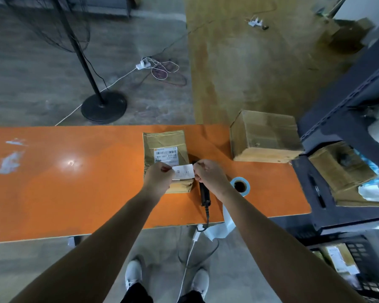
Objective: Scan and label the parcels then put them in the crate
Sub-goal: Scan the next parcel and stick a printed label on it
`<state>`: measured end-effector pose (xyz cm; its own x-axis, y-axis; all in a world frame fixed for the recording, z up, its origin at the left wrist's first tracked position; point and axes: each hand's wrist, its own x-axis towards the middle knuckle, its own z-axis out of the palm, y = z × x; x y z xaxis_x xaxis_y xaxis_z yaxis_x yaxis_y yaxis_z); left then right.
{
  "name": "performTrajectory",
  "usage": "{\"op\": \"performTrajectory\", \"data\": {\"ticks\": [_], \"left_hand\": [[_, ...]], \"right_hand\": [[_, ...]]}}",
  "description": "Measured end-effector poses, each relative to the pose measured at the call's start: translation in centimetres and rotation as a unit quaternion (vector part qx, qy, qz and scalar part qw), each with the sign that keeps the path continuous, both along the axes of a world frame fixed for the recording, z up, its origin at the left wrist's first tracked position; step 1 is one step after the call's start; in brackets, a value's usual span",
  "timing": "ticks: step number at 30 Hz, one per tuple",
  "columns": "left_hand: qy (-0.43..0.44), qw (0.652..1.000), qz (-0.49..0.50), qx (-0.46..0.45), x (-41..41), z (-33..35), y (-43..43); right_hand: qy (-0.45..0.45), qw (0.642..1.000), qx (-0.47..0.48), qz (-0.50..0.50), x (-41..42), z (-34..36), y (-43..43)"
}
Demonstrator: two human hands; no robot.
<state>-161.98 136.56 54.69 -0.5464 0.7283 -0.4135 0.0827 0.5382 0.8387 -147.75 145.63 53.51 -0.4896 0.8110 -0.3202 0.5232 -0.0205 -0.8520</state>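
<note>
The parcel's (165, 145) white barcode sticker (165, 155) reads "B41-007 E02-10"; its smaller print is illegible.

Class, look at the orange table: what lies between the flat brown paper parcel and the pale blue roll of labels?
In the head view, a black corded barcode scanner lies between the flat brown paper parcel and pale blue label roll.

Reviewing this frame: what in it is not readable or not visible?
All in the head view:
1. Print on the white label: too small and blurred to read.
2. Front end of the scanner: hidden under the right hand.
3. Near part of the parcel: covered by the left hand and the label.
4. The crate: cut off by the right and bottom edges, contents unclear.
</note>
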Motion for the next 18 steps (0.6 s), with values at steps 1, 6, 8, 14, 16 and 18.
{"op": "performTrajectory", "data": {"ticks": [1, 6, 8, 14, 16, 18], "left_hand": [[0.002, 1.0, 0.001, 0.0, -0.4, -0.3, -0.1], [0.02, 1.0, 0.015, -0.006, -1.8, -1.1, -0.1], [0.027, 1.0, 0.001, -0.006, -2.3, -1.1, 0.1], [0.064, 0.997, -0.019, -0.036, -2.7, -1.6, 0.4], [0.086, 0.995, -0.024, -0.05, -2.6, -1.8, 0.2], [0.114, 0.992, -0.032, -0.054, -2.5, -2.0, 0.0]], "right_hand": [[-0.004, 1.0, 0.005, 0.002, -0.4, 0.0, -0.1], [-0.049, 0.996, 0.067, 0.032, -1.7, -0.2, -0.3], [-0.069, 0.993, 0.087, 0.039, -2.1, -0.4, -0.2], [-0.107, 0.985, 0.125, 0.055, -2.5, -0.5, -0.4], [-0.112, 0.983, 0.133, 0.057, -2.7, -0.7, -0.6], [-0.117, 0.981, 0.143, 0.059, -2.8, -0.9, -0.7]]}}
